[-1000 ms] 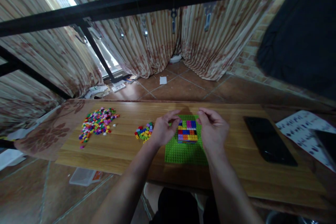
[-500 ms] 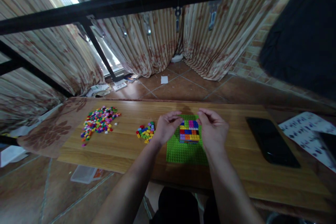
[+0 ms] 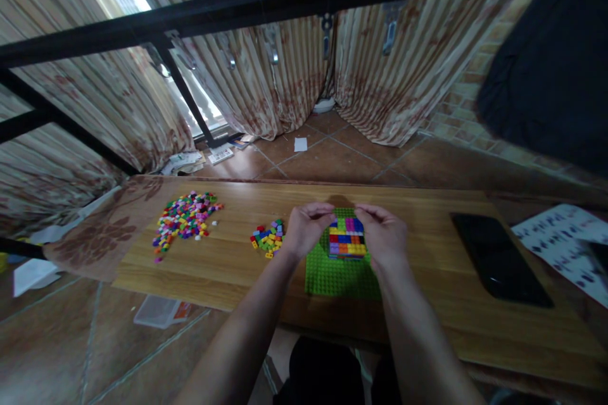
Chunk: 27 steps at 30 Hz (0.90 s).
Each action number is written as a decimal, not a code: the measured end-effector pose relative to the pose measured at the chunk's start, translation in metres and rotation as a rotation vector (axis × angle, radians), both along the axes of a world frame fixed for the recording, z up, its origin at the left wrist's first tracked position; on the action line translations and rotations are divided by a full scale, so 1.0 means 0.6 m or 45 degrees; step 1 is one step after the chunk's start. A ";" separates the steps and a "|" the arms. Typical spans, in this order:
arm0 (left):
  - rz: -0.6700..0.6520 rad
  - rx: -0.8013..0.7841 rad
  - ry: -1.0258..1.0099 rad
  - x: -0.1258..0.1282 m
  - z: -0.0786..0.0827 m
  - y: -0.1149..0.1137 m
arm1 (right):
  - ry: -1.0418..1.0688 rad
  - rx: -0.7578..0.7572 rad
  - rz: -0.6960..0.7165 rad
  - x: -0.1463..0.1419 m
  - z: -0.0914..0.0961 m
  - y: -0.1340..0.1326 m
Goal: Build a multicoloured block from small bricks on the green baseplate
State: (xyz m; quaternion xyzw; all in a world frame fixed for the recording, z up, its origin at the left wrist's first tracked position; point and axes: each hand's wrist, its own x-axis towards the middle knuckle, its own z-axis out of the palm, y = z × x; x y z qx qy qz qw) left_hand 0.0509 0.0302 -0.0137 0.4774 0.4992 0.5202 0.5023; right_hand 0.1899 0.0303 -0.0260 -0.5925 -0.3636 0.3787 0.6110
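A block of stacked toy bricks (image 3: pixel 347 242) in mixed colours stands on a green studded baseplate (image 3: pixel 342 281). My left hand (image 3: pixel 308 226) is at the block's far left corner, thumb and fingers closed against it. At the far right corner, my right hand (image 3: pixel 386 232) has its thumb and fingers closed on the block's edge. My hands hide part of the block's sides, and no separate brick can be made out between the fingertips. Just left of my left hand lies a small heap of loose bricks (image 3: pixel 268 238).
A larger heap of bricks (image 3: pixel 187 218) spreads over the left of the wooden table (image 3: pixel 228 278). A black phone-like slab (image 3: pixel 498 259) lies on the right, beside a printed sheet (image 3: pixel 560 240). Beyond the table runs a dark metal bar (image 3: pixel 266 3) with hanging clips.
My right hand has come down and inward onto the block's far right corner. My left hand stays at the left corner. The whole view has shifted slightly.
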 end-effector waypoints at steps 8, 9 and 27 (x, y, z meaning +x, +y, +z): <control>0.065 0.027 0.027 -0.004 -0.012 -0.003 | -0.014 -0.041 0.041 0.002 -0.004 0.000; 0.097 0.043 0.026 -0.010 -0.012 -0.008 | -0.004 -0.048 0.034 0.002 -0.004 -0.001; 0.431 0.175 1.022 -0.156 -0.034 -0.186 | 0.059 -0.069 0.018 0.001 -0.010 0.006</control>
